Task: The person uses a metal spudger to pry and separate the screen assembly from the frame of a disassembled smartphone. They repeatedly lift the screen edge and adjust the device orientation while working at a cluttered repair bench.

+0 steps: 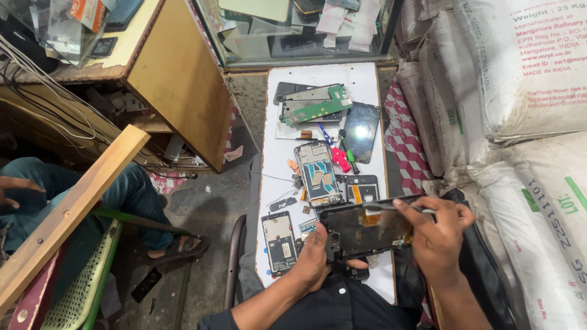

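My left hand [313,260] grips a dark, opened phone frame [367,227] by its lower left corner and holds it over the near end of a white work board [278,159]. My right hand [435,235] pinches thin metal tweezers [385,207] whose tip rests on the frame's upper edge, near an orange flex strip. Just beyond the frame lie an opened phone body [318,173] and a small dark phone part [362,188]. A black phone back [279,241] lies left of my left hand.
A green circuit board [318,102], a dark screen panel [361,131], a blue tool and a pink tool [340,160] lie farther up the board. White sacks [520,91] are stacked on the right. A wooden counter [177,79] and another person's leg [131,195] are on the left.
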